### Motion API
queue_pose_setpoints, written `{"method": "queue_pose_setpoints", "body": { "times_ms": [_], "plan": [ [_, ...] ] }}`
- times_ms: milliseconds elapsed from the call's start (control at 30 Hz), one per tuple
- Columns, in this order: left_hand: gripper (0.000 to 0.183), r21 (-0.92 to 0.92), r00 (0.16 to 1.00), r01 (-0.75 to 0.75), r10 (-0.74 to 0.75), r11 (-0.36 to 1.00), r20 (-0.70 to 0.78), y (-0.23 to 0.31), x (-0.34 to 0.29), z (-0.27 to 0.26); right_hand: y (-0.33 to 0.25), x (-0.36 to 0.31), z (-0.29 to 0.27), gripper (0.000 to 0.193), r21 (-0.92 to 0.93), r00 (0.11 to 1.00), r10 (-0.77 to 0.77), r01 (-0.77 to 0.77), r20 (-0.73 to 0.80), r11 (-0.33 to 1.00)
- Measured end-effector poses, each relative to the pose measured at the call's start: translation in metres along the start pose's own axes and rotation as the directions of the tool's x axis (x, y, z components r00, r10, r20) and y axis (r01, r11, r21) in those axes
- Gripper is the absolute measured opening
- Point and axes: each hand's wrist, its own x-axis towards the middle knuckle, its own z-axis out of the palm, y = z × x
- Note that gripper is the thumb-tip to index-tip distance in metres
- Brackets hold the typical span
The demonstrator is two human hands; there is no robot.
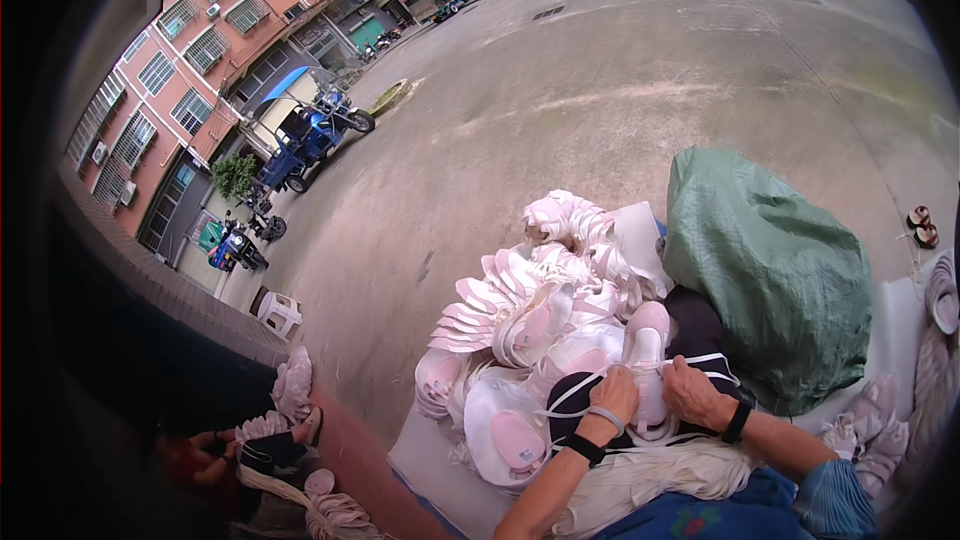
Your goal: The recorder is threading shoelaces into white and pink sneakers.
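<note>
A pink and white shoe upper (648,345) stands between my hands, its pink toe pointing away from me. My left hand (615,395) is closed at its left side, pinching a white shoelace whose loose length trails to the left over dark cloth. On the other side my right hand (697,395) is closed too, with a white lace running from its fingers to the right. The fingertips partly hide the lace ends. Below, a thick bundle of white laces (670,480) lies across my lap.
A heap of pink and white shoe uppers (560,290) lies ahead and to the left. The large green sack (765,270) bulges at the right. More uppers (875,430) and sandals (922,228) are farther right. Another person (200,460) sits at lower left, near a white stool (279,313).
</note>
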Motion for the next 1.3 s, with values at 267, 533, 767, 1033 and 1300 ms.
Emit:
{"method": "queue_pose_setpoints", "body": {
  "times_ms": [267, 533, 767, 1033, 1300],
  "plan": [
    [0.021, -0.008, 0.987, -0.13, 0.129, 0.991, -0.095, -0.003, -0.015, 0.007, 0.005, -0.01, -0.005, 0.017, 0.042, 0.998, -0.062, 0.062, -0.022, 0.997],
    [0.025, -0.059, 0.994, -0.08, 0.075, 0.995, -0.082, 0.004, -0.025, -0.004, -0.005, -0.014, 0.001, 0.019, 0.035, 0.998, -0.054, 0.055, -0.021, 0.998],
    [0.027, -0.22, 0.987, -0.058, 0.023, 0.974, -0.158, -0.006, -0.024, -0.01, -0.016, -0.006, -0.008, 0.022, 0.012, 0.995, -0.076, 0.077, -0.061, 0.997],
    [0.025, -0.226, 0.989, -0.067, 0.035, 0.972, -0.142, -0.001, -0.011, -0.01, -0.022, 0.014, -0.011, 0.012, -0.401, 0.994, -0.107, 0.112, 0.035, 0.909],
    [0.031, -0.246, 0.994, -0.067, 0.043, 0.967, -0.102, -0.005, -0.02, -0.008, -0.011, 0.017, -0.014, 0.009, -0.327, 0.916, -0.396, 0.393, 0.061, 0.86]
  ]
}}
